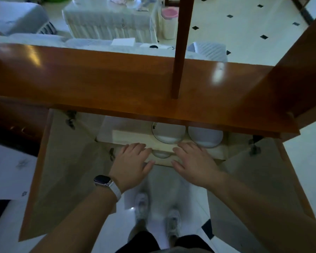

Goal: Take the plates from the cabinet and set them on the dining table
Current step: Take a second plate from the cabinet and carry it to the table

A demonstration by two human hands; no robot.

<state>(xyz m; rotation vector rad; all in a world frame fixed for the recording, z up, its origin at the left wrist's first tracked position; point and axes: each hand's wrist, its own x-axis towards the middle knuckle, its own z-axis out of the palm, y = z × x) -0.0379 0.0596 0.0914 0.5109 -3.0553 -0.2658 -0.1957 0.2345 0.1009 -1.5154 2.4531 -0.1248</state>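
Observation:
I look straight down into a low wooden cabinet (pixel 135 83) with both doors swung open. On its upper shelf sit two white plates, one (pixel 169 135) in the middle and one (pixel 205 136) to its right. A third white plate (pixel 161 154) peeks out on a lower level between my hands. My left hand (pixel 135 159), with a watch on the wrist, and my right hand (pixel 193 161) lie flat, fingers spread, on the front edge of the shelf (pixel 164 160). Neither hand holds anything.
The left door (pixel 62 170) and right door (pixel 254 179) flank my arms. A vertical wooden post (pixel 180 52) rises from the cabinet top. Beyond are a cloth-covered table (pixel 109 21), a pink-lidded bin (pixel 169 22) and tiled floor. My feet (pixel 157 214) stand below.

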